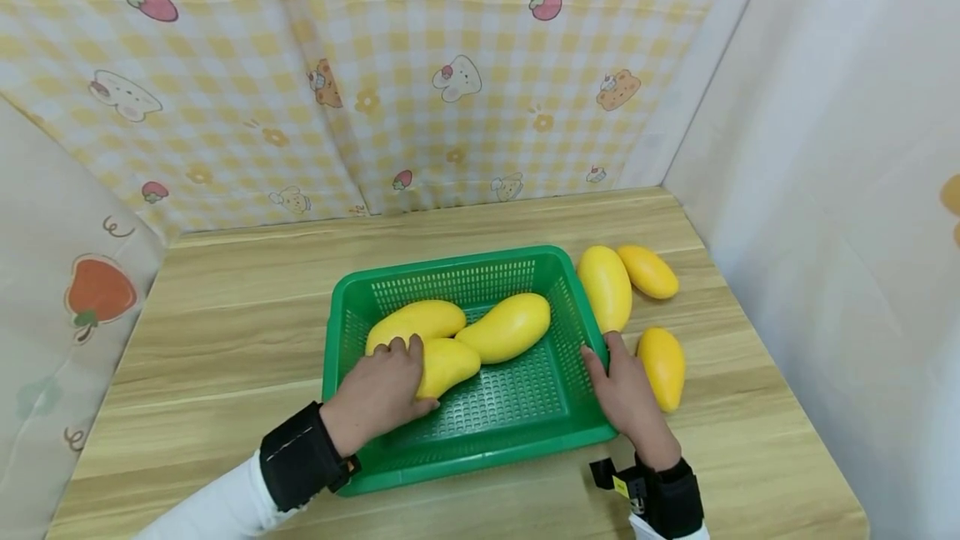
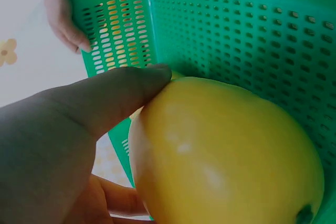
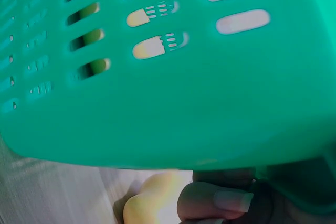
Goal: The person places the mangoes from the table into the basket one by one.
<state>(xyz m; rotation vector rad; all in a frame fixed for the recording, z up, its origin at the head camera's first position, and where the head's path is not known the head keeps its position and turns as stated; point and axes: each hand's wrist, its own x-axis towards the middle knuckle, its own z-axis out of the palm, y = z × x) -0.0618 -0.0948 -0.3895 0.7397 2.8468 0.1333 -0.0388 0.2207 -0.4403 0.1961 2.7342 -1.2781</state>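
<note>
A green plastic basket (image 1: 510, 432) with slotted walls stands on the table, holding several yellow mangoes. My left hand (image 1: 382, 394) reaches over its left side and grips the nearest mango (image 1: 450, 365), thumb on one side and fingers over the other. In the left wrist view that mango (image 2: 226, 150) fills the lower right, its dark stem end visible. Two more, a back mango (image 1: 416, 322) and a right-hand mango (image 1: 510, 327), lie beside it. At the basket's right rim, my right hand (image 1: 630, 390) holds the edge; its fingers (image 3: 215, 200) show past the green wall.
Outside the basket on the right lie a large mango (image 1: 604, 286) by the wall, a smaller mango (image 1: 648, 272) behind it and another mango (image 1: 662, 369) beside my right hand. A checked curtain (image 1: 450, 132) hangs behind the wooden table (image 1: 240, 315), with pale cloth at both sides.
</note>
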